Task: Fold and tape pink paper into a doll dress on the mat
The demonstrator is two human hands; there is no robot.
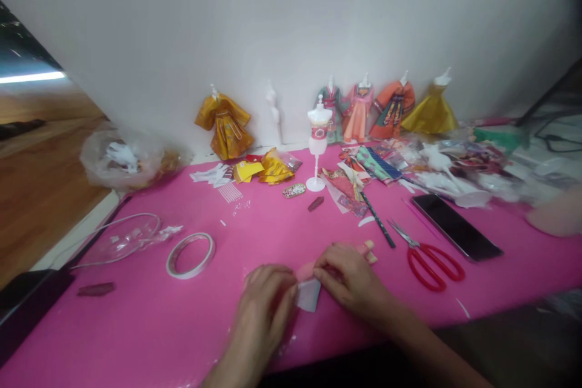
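At the front of the pink table, my left hand (268, 303) and my right hand (348, 274) face each other with fingers bent. Between them lies a small pink cloth piece (305, 271), its edges pinched in my fingertips. A pale whitish flap (309, 296) hangs from its lower edge; whether cloth or paper I cannot tell. Beyond my right hand shows a pink and cream scrap (369, 251), partly hidden by the hand. A white mini dress form (317, 142) on a stand, with a red patterned band round its chest, stands upright behind.
Red-handled scissors (427, 260) lie open to the right, beside a black phone (456, 227) and a dark pen (378, 219). A white tape roll (191, 256) rests on the left. Several dressed doll forms (225, 124) lean against the wall. Fabric scraps (346, 188) cover the back right.
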